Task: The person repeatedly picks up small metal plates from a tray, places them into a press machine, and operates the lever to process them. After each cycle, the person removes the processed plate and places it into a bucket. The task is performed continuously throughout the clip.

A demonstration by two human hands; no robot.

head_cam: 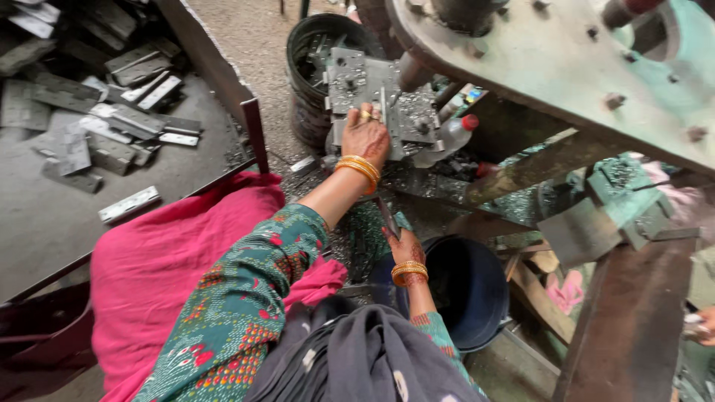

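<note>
My left hand [365,138], with a ring and yellow bangles, reaches forward onto the grey perforated die block [357,78] of a press. Its fingertips pinch a narrow metal plate [382,103] standing on the block. My right hand [406,247], also bangled, stays lower and closer to me, above a dark blue bucket [473,290]. It grips a thin flat metal strip [388,216] that points up and away. Both arms wear green patterned sleeves.
A metal tray [45,216] at left holds several grey hinge plates [112,126]. A black bucket [313,67] of parts stands behind the die. A red-capped plastic bottle [450,134] lies beside it. The green press frame [566,67] overhangs at right. Another person's hand [704,324] shows at far right.
</note>
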